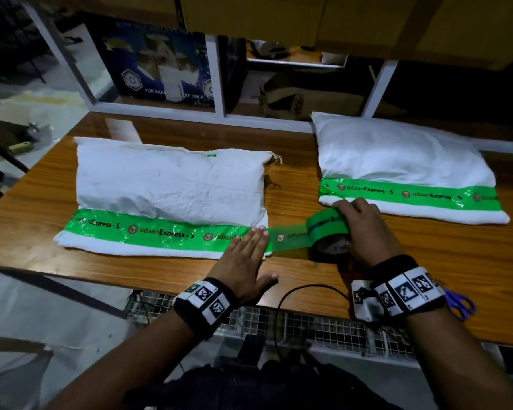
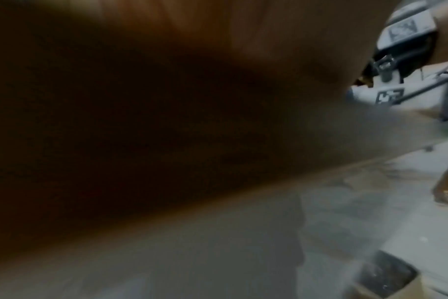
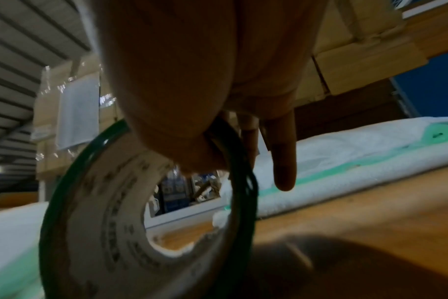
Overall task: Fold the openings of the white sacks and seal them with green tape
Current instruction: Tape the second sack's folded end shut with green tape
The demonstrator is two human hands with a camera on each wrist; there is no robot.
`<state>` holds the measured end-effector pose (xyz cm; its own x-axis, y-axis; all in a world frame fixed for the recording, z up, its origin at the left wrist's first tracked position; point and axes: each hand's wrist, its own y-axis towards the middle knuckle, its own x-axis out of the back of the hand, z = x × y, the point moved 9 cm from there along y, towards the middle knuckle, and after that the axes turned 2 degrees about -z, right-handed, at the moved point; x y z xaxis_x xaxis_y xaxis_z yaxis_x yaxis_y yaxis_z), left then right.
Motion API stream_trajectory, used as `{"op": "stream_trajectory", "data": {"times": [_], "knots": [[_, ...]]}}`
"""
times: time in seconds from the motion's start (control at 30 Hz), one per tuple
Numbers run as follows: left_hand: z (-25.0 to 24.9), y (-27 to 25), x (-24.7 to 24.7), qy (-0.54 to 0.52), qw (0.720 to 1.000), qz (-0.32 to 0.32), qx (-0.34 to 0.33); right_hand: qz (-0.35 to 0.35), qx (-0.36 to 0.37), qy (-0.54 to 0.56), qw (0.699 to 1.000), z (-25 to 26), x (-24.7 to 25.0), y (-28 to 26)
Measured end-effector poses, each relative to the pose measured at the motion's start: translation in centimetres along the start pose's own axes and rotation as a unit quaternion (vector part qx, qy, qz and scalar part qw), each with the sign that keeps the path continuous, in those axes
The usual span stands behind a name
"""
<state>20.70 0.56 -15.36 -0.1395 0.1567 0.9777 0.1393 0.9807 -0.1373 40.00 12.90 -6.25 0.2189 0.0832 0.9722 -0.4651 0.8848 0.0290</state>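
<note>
Two white sacks lie on the wooden table (image 1: 296, 173). The left sack (image 1: 166, 184) has a green tape strip (image 1: 160, 232) across its folded edge. My left hand (image 1: 243, 255) lies flat with straight fingers on that strip's right end. From there the tape runs to the green tape roll (image 1: 328, 232), which stands on edge between the sacks. My right hand (image 1: 362, 229) grips the tape roll (image 3: 146, 212) from above. The right sack (image 1: 403, 164) carries a full green strip (image 1: 412, 195) over its fold. The left wrist view is dark and blurred.
Purple-handled scissors (image 1: 459, 303) lie near the table's front edge, right of my right wrist. A black cable (image 1: 308, 288) loops over the front edge. White shelf frames (image 1: 216, 81) with boxes stand behind the table. Bare wood shows between the sacks.
</note>
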Motion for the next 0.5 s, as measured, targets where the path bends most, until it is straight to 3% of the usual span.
{"op": "stream_trajectory", "data": {"times": [0.2, 0.37, 0.5], "knots": [[0.8, -2.1, 0.9, -0.021, 0.999, -0.005, -0.049, 0.005, 0.0, -0.008, 1.0, 1.0, -0.3, -2.2], [-0.4, -1.6, 0.9, -0.003, 1.0, -0.012, -0.019, 0.015, -0.041, 0.1, 0.994, 0.0, -0.8, -3.0], [-0.8, -1.3, 0.4, -0.027, 0.999, -0.012, -0.017, 0.006, -0.05, 0.091, 0.995, -0.2, -1.2, -3.5]]}}
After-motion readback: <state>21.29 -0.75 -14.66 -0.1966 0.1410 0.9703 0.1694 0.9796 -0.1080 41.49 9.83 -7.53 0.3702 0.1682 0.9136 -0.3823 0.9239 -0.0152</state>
